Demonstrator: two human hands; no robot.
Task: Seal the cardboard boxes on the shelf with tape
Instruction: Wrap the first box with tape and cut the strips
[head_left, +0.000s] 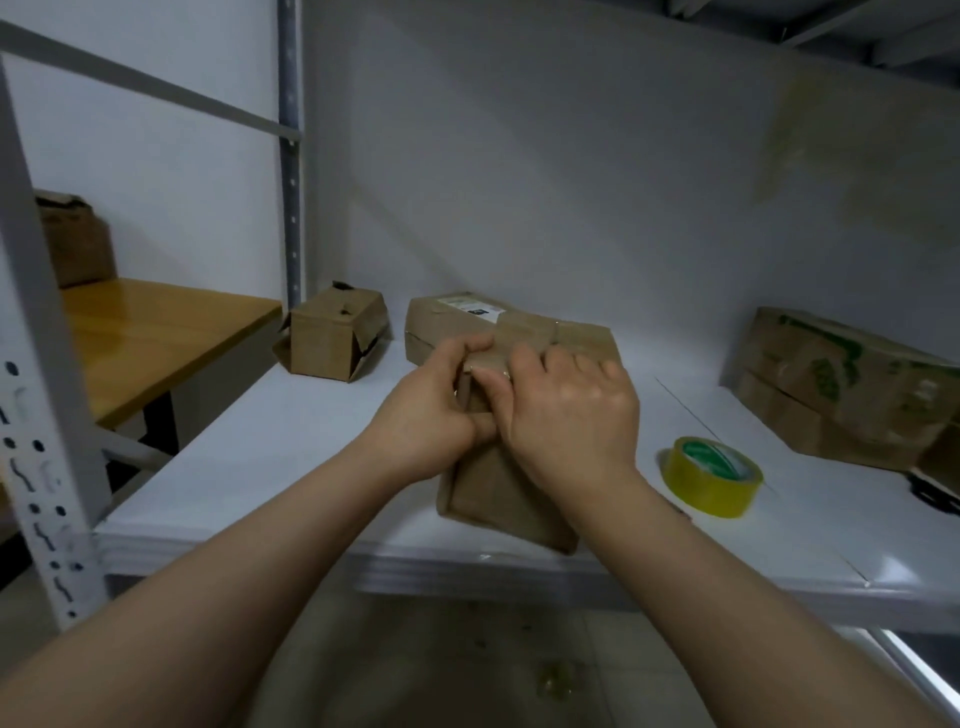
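A small brown cardboard box stands at the front edge of the white shelf. Both hands are on its top end. My left hand grips the upper left corner, fingers curled around a flap. My right hand presses on the top from the right, thumb touching the left hand's fingers. A yellow tape roll with a green core label lies flat on the shelf to the right of the box, apart from both hands. Much of the box's top is hidden by my hands.
Behind the held box lies a larger flat box with a label. A small box with loose flaps sits at the back left. A big printed carton lies at the right. A wooden table and the rack post stand left.
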